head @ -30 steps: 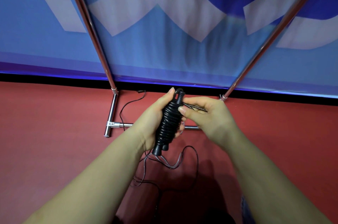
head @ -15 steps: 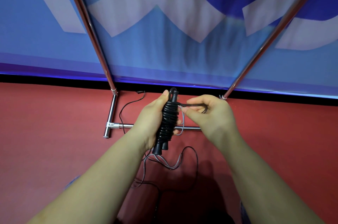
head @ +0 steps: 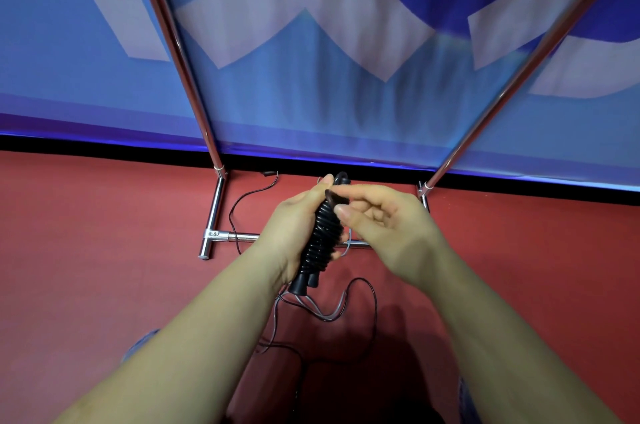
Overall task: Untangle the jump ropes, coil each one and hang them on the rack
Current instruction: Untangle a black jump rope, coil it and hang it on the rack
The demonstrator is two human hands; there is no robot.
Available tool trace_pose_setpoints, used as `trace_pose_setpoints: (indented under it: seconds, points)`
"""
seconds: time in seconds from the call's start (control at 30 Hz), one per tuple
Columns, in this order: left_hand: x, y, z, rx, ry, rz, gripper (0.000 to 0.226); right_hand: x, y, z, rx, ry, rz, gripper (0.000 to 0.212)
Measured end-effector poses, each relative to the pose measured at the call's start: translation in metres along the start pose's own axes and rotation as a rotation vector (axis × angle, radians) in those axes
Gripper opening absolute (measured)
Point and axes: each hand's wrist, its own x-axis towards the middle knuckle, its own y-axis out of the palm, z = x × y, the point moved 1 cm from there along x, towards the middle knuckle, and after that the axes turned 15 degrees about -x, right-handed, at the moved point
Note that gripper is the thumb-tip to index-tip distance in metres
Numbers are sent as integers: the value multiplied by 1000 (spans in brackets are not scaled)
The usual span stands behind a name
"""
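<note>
- left hand [head: 294, 233] wrapped around a black jump rope bundle [head: 320, 240], thumb up along its far side, fingertips showing at its right edge.
- bundle held upright, tilted a little to the left at the bottom, cord wound tightly round the two handles; both handle ends [head: 304, 283] sticking out below the palm.
- small loop of black cord [head: 341, 177] poking out at the top of the bundle.
- right hand [head: 384, 226] just right of the bundle, fingers curled, thumb and forefinger pinching the cord at the bundle's upper part; cord end between the fingers too blurred to make out.
- held above the red floor [head: 86, 250], in the middle of the view, in front of the rack.
- loose ropes [head: 346, 306], black and grey, lying tangled on the floor below the hands, trailing toward the near edge.
- another thin black cord [head: 242, 202] on the floor near the rack's left foot, crossing the low bar.
- chrome rack [head: 214, 209]: two uprights leaning apart toward the top, left upright [head: 173, 43], right upright [head: 519, 70], low crossbar behind the hands.
- blue and white banner [head: 311, 94] on the far side behind the rack.
</note>
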Motion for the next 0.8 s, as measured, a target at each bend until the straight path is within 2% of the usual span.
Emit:
trace_pose_setpoints:
  seconds: [0.17,0.23,0.37,0.57,0.67,0.8]
  points:
    - [-1,4,4,9,4,33,40,2,2,-6,-146,34,-233,22]
    - [-1,5,5,16,-1,31,36,1,4,-5,-78,82,-279,19]
    - [-2,7,9,59,-4,29,43,2,1,1,156,97,-355,19]
    - [0,8,12,34,-2,16,42,3,4,-8,107,161,-487,23]
    - [0,8,14,-8,0,12,40,2,4,-12,51,176,-502,23]
    - [2,6,15,-25,-32,27,50,2,7,-17,-69,147,-479,24]
